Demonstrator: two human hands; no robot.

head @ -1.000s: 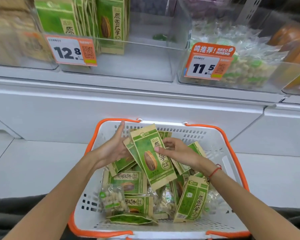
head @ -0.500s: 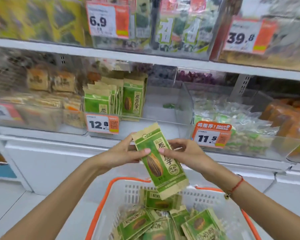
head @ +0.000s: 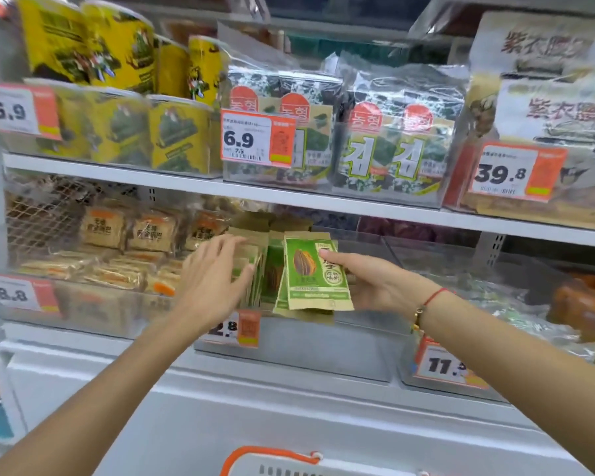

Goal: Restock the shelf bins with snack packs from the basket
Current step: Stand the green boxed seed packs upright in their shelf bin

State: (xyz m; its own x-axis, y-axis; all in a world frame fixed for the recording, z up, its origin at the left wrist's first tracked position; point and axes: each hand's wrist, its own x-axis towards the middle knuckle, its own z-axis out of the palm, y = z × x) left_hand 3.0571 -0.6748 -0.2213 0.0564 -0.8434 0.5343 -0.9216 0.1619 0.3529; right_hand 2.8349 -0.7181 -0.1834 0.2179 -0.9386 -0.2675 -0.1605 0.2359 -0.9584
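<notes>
Sunflower seed pack (head: pixel 315 273), green and kraft, sits upright at the front of the clear shelf bin (head: pixel 323 341), just right of the matching packs (head: pixel 255 266) standing there. Right hand (head: pixel 375 283) pinches it, thumb across the front. Left hand (head: pixel 213 283) is spread flat, fingers straight against those standing packs. Basket (head: pixel 272 462) rim pokes in at the near edge.

We stand in a shop: tiered shelves (head: pixel 289 197) of clear bins (head: pixel 299 348) packed with snacks, orange price tags (head: pixel 258 139) clipped on, a shopping basket (head: pixel 272 462) below.
</notes>
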